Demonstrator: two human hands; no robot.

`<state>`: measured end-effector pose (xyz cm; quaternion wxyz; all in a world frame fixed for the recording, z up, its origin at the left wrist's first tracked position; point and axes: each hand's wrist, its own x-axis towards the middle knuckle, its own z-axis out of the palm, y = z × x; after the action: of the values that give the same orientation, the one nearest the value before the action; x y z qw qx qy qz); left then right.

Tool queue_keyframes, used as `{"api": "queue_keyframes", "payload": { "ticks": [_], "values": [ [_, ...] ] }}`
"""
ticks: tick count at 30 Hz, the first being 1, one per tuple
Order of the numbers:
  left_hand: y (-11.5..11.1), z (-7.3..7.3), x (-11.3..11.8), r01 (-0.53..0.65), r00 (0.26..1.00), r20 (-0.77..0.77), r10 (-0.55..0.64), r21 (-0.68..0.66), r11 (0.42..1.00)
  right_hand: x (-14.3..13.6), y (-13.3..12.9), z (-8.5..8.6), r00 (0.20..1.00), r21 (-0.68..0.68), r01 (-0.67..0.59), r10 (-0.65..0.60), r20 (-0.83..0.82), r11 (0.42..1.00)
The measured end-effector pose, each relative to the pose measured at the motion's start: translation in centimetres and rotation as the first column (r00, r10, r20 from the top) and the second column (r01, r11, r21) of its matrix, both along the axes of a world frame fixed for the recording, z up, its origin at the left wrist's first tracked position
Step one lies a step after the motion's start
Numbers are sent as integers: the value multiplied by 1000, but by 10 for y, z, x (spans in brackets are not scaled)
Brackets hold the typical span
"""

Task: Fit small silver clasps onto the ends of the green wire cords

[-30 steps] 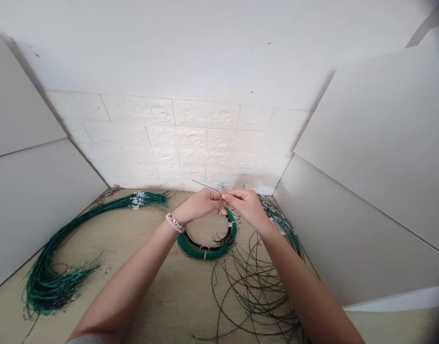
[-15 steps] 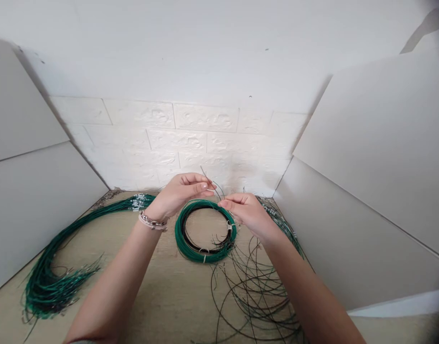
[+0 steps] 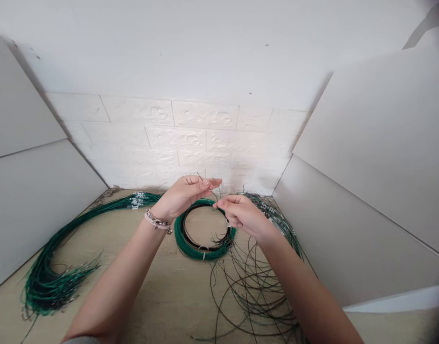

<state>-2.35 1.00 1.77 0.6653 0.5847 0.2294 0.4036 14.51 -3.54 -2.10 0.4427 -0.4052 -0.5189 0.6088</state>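
Thumb and fingers of my left hand (image 3: 191,191) pinch a thin dark wire (image 3: 214,193), whose tip sticks up past the fingers. My right hand (image 3: 243,212) is closed on the lower part of the same wire, just right of my left fingertips. Both hands are raised over the far edge of a round green and black wire coil (image 3: 180,239), which lies on the table and has white ties around it. A bracelet is on my left wrist.
A thick green wire bundle (image 3: 50,248) with white tags curves along the left. Loose dark wires (image 3: 255,296) spread at the front right, with more tagged wires (image 3: 277,217) behind my right wrist. Grey panels (image 3: 348,229) flank both sides, and a white brick-patterned wall (image 3: 205,114) stands behind.
My left hand has shifted slightly right, its fingers now reaching farther over the wire. My right hand has dropped a little and turned, and the wire between the hands bends more.
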Motion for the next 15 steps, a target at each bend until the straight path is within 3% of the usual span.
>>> {"api": "queue_keyframes", "payload": {
  "ticks": [2, 5, 8, 10, 15],
  "values": [
    [-3, 2, -1, 53, 998, -34, -53, 6, 999, -2, -1, -2, 996, -39, -87, 86, -15, 995],
    [-5, 2, 1, 56, 997, -48, -56, 2, 998, -9, -2, -4, 957, -113, -163, 129, -262, 980],
    [-3, 1, 3, -8, 1000, -1, 8, -17, 1000, -18, -1, -7, 828, -238, -138, -20, -560, 962],
    [1, -1, 3, -73, 997, 37, 74, -41, 997, -22, 1, -9, 726, -318, -82, -162, -668, 945],
    [8, -3, 2, -119, 990, 60, 125, -98, 988, -23, 7, -15, 627, -420, 101, -386, -677, 902]
  ]
}}
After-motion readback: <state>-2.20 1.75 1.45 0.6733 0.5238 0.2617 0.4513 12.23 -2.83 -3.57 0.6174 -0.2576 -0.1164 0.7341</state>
